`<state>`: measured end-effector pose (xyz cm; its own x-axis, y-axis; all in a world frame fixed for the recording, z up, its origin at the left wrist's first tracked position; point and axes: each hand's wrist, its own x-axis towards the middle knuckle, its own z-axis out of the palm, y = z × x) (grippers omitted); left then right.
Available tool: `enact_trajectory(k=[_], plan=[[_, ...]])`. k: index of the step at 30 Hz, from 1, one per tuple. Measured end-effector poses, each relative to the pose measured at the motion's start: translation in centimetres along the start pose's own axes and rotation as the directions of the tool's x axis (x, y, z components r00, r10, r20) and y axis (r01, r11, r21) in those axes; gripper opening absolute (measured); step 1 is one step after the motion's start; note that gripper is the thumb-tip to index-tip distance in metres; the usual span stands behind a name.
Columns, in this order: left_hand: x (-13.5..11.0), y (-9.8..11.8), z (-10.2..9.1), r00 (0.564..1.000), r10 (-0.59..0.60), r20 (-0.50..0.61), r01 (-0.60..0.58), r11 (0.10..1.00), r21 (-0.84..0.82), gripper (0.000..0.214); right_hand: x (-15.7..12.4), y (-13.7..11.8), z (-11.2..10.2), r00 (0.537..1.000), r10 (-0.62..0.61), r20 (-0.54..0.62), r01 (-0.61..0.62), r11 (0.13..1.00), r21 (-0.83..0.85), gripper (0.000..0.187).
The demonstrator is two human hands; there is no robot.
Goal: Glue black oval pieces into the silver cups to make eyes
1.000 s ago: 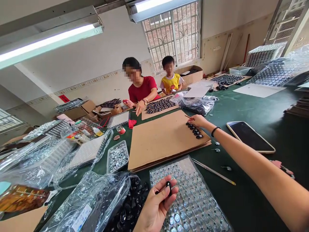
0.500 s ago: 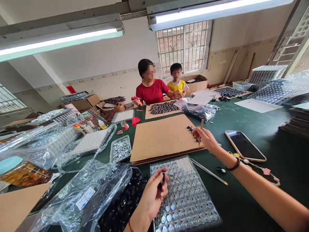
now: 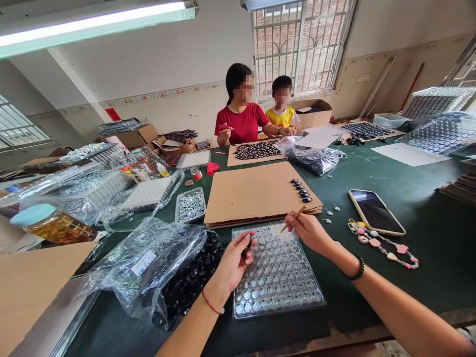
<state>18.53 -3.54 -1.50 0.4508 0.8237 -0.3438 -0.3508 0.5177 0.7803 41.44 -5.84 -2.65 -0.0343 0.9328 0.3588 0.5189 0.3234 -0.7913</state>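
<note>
My left hand [image 3: 235, 263] is closed around a small glossy black oval piece [image 3: 248, 247], over the left side of a clear plastic tray [image 3: 282, 277] full of round silvery pieces. In my right hand [image 3: 310, 233] is a thin wooden stick [image 3: 296, 218], pinched between thumb and fingers, its tip above the tray's bare upper right part. Beyond the tray lies a stack of brown cardboard sheets [image 3: 253, 191]. A short row of black oval pieces [image 3: 302, 191] sits along the cardboard's right edge. Left of my left hand, more black pieces [image 3: 193, 272] spill from a clear plastic bag [image 3: 145, 267].
A small tub [image 3: 190, 205] holds silvery discs. A phone [image 3: 376, 212] and a beaded strap [image 3: 386, 243] lie at right. A lidded jar [image 3: 55, 223] and bagged trays crowd the left. Across the table sit a person in red [image 3: 243, 124] and another in yellow [image 3: 281, 117].
My right hand has moved from the cardboard's right edge back over the tray, stick still held. The row of black pieces is uncovered. The view has shifted, and my left hand keeps its black piece.
</note>
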Motion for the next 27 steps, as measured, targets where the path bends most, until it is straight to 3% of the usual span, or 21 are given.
enact_trajectory(k=[6, 8, 11, 13, 16, 18, 23, 27], plan=[[-0.4, 0.2, 0.5, 1.000, 0.004, 0.005, -0.004, 0.998, 0.060, 0.024, -0.3, -0.1, 1.0, 0.991, -0.073, 0.111, 0.103, 0.952, -0.288, 0.033], [-0.3, 0.0, 0.5, 1.000, 0.014, -0.002, -0.014, 0.995, 0.100, 0.026, -0.3, -0.1, 1.1, 0.987, -0.082, 0.139, 0.124, 0.934, -0.334, 0.030], [-0.3, -0.3, 0.3, 0.999, 0.049, -0.024, -0.042, 0.972, 0.230, 0.028, -0.6, -0.8, 1.1, 0.991, -0.099, 0.092, 0.124, 0.938, -0.324, 0.031], [-0.4, -0.4, 0.5, 0.990, 0.139, -0.027, -0.113, 0.893, 0.436, 0.029, -0.9, -1.7, 1.1, 0.991, -0.122, 0.052, 0.132, 0.952, -0.276, 0.030], [-1.1, -0.6, 1.0, 0.942, 0.330, 0.059, -0.271, 0.647, 0.713, 0.019, -1.6, -3.1, 1.5, 0.982, -0.177, 0.063, 0.187, 0.961, -0.205, 0.027], [-1.4, -0.8, 1.4, 0.917, 0.380, 0.124, -0.337, 0.567, 0.752, 0.020, -2.1, -3.7, 2.2, 0.970, -0.223, 0.102, 0.239, 0.953, -0.188, 0.025], [-1.0, -1.5, 1.1, 0.910, 0.395, 0.129, -0.343, 0.539, 0.769, 0.017, -2.9, -3.9, 3.6, 0.932, -0.326, 0.156, 0.354, 0.909, -0.221, 0.024], [-0.4, -1.7, 0.5, 0.885, 0.426, 0.187, -0.348, 0.341, 0.873, 0.016, -3.2, -3.6, 3.9, 0.923, -0.341, 0.180, 0.379, 0.886, -0.268, 0.025]])
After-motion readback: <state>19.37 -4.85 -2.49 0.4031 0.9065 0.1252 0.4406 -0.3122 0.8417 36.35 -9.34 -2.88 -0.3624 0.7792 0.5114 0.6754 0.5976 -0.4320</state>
